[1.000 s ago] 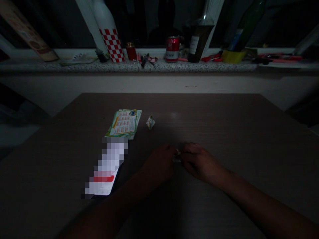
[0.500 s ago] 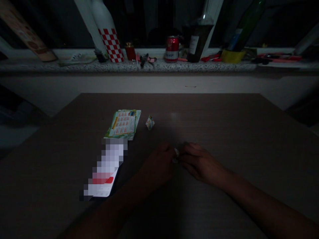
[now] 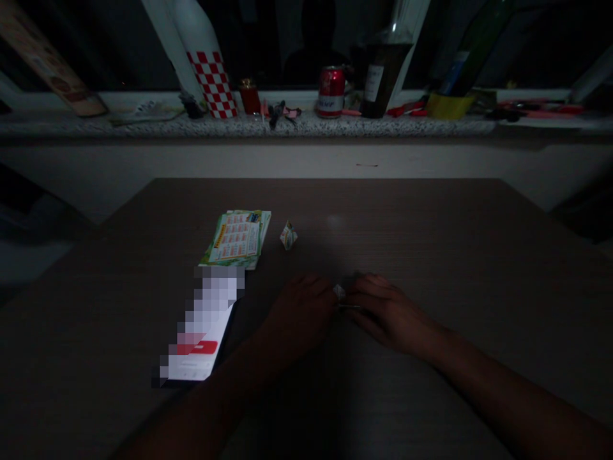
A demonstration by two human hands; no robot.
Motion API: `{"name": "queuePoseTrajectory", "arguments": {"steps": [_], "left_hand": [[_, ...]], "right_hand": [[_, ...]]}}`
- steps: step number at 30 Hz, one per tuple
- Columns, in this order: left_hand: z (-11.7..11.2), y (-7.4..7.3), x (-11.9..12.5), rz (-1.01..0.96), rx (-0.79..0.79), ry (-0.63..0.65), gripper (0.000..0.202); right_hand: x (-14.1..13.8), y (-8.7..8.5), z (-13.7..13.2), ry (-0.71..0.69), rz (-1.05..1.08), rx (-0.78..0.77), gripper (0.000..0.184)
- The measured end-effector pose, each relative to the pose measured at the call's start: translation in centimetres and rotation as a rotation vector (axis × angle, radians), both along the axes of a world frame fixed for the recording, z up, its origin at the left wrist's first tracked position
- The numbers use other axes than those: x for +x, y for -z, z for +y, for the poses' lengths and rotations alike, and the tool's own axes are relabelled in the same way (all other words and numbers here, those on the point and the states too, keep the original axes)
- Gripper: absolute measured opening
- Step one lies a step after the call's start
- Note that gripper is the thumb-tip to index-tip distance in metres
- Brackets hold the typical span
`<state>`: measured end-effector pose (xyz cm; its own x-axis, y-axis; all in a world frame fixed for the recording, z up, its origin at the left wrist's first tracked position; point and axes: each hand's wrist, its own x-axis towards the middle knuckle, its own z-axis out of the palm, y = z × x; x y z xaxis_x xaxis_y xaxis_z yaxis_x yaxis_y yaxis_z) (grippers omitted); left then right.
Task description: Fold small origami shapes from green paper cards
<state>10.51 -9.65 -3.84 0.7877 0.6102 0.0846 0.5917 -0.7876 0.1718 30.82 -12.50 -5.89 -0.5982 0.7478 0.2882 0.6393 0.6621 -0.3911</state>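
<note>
Between my two hands, low over the table, is a small piece of folded paper [image 3: 339, 292], pale and mostly covered by fingers. My left hand [image 3: 306, 310] is closed on its left side, the fingertips curled and dim. From the right, my right hand [image 3: 383, 310] pinches the same paper, and a thin pale edge shows by its fingers. Beyond the left hand stands a small pointed folded-paper shape [image 3: 288, 236], white with green and yellow print. Left of that lies a stack of printed leaflets [image 3: 237, 239].
A lit phone [image 3: 201, 338] lies beside my left forearm on the wooden table [image 3: 421, 230]. Along the stone windowsill [image 3: 297, 128] stand a checkered bottle [image 3: 213, 83], a red can [image 3: 331, 92], a dark bottle [image 3: 376, 83] and a yellow-based green bottle [image 3: 450, 105]. The light is dim.
My fingers have shifted slightly around the folded paper, and a thin pale edge now shows by the right fingers. The leaflets, phone and pointed paper shape stay where they were.
</note>
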Motion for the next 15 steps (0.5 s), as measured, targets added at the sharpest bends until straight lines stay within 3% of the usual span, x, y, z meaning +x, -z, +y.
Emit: {"name": "queuePoseTrajectory", "arguments": {"steps": [4, 10, 15], "left_hand": [[-0.1, -0.1, 0.0, -0.036, 0.063, 0.023, 0.014], [-0.7, -0.8, -0.3, -0.273, 0.071, 0.069, 0.015], [-0.8, -1.3, -0.6, -0.284, 0.012, 0.126, 0.011]], "right_hand": [[0.2, 0.2, 0.1, 0.002, 0.094, 0.109, 0.015], [0.2, -0.4, -0.5, -0.015, 0.16, 0.207, 0.012], [0.2, -1.3, -1.2, -0.034, 0.169, 0.244, 0.01]]}}
